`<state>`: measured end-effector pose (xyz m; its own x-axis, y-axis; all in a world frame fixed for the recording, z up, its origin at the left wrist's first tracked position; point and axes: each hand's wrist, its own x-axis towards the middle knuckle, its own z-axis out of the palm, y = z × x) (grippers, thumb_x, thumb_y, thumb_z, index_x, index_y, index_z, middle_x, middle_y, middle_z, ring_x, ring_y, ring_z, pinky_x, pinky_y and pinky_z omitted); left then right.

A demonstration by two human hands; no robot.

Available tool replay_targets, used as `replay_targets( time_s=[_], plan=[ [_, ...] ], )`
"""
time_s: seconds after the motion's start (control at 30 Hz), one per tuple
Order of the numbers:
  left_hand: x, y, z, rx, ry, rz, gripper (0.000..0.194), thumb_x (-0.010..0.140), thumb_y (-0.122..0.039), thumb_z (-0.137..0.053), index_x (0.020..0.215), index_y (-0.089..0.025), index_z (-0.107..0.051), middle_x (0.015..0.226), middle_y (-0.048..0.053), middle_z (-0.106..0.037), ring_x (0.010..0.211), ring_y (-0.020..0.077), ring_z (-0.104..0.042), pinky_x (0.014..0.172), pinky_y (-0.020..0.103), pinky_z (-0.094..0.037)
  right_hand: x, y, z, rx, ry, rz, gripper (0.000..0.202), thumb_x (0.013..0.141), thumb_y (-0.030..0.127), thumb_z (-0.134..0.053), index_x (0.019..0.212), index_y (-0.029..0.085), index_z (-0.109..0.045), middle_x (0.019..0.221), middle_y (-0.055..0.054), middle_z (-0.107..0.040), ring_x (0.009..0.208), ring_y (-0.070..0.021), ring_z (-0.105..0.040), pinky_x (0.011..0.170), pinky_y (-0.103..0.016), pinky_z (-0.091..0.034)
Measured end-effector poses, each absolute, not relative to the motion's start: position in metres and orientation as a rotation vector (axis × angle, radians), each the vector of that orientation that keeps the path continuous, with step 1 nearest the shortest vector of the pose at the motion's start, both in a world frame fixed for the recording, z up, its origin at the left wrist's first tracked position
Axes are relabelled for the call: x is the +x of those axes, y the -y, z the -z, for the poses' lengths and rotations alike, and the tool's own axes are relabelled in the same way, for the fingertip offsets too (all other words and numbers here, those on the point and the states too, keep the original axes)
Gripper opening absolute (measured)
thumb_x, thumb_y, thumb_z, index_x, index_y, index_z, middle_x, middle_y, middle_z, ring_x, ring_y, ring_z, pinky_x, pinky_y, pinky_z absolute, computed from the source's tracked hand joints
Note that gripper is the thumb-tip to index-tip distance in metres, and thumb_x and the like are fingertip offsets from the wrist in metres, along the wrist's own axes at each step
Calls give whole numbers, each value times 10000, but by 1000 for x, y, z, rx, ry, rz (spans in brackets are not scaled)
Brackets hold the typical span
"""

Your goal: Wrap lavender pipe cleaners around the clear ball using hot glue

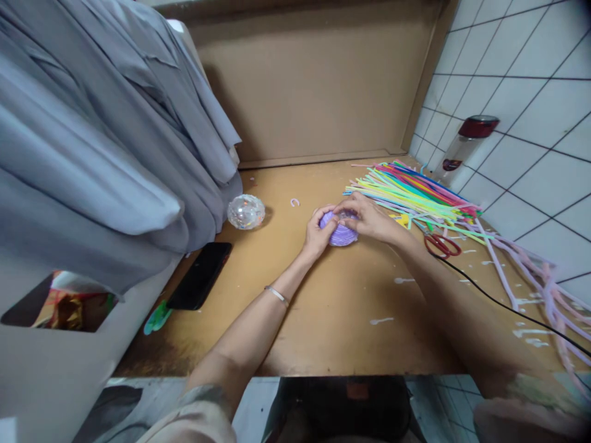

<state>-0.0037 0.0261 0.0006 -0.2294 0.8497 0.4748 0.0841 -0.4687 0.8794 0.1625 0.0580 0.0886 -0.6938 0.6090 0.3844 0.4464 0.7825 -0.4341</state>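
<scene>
A small round purple piece (pixel 342 234), ringed with coiled strands, sits between my two hands over the middle of the table. My left hand (pixel 319 235) wraps round its left side, thumb on the near rim. From the right, my right hand (pixel 364 216) bends over the top, its fingertips pressed together at the upper rim. Whether a strand end lies between those fingertips is too small to tell. A clear faceted ball-shaped vessel (pixel 246 212) stands to the left, apart from both hands. A short pale curl (pixel 295 202) lies between it and my left hand.
Many coloured pipe cleaners (pixel 410 194) are heaped at the back right, with red-handled scissors (pixel 442 246) and a black cable (pixel 489 296) nearby. A lidded bottle (pixel 464 151) stands by the tiled wall. At left lie a black phone (pixel 200 275) and hanging grey cloth (pixel 115 135).
</scene>
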Motion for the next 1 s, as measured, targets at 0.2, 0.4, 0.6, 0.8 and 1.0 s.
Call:
replay_targets(
  time_s=[0.2, 0.4, 0.6, 0.8, 1.0],
  plan=[
    [-2, -25, -1, 1491, -1110, -1756, 293, 823, -383, -709, 1054, -204, -706, 1209, 98, -676, 1227, 258, -614, 1140, 430, -427, 164, -55, -92, -834, 2472, -438, 272, 835, 209, -635, 1079, 216, -756, 1011, -87, -600, 971, -240, -602, 892, -372, -484],
    [0, -26, -1, 1516, -1120, -1755, 309, 818, -412, -717, 1051, -209, -708, 1179, 89, -682, 1213, 256, -618, 1123, 422, -436, 164, -51, -98, -896, 2496, -435, 281, 839, 182, -633, 1093, 200, -753, 1016, -93, -607, 955, -230, -613, 881, -351, -480],
    [0, -26, -1, 1516, -1129, -1753, 300, 821, -389, -705, 1061, -208, -713, 1178, 83, -686, 1201, 247, -622, 1117, 406, -443, 165, -51, -98, -893, 2501, -415, 272, 837, 194, -643, 1083, 201, -760, 985, -88, -614, 927, -232, -608, 851, -350, -472],
    [0, -25, -1, 1513, -1133, -1755, 322, 823, -428, -700, 1061, -212, -711, 1183, 84, -684, 1212, 252, -615, 1123, 413, -439, 165, -51, -95, -869, 2494, -405, 267, 854, 210, -635, 1088, 223, -760, 999, -88, -624, 975, -242, -610, 854, -354, -471],
    [-1, -24, 1, 1513, -1136, -1754, 328, 823, -427, -699, 1072, -214, -701, 1216, 89, -679, 1225, 254, -610, 1137, 425, -427, 163, -52, -95, -919, 2500, -401, 273, 844, 205, -645, 1094, 216, -756, 1013, -92, -624, 995, -249, -613, 861, -356, -471]
  ],
)
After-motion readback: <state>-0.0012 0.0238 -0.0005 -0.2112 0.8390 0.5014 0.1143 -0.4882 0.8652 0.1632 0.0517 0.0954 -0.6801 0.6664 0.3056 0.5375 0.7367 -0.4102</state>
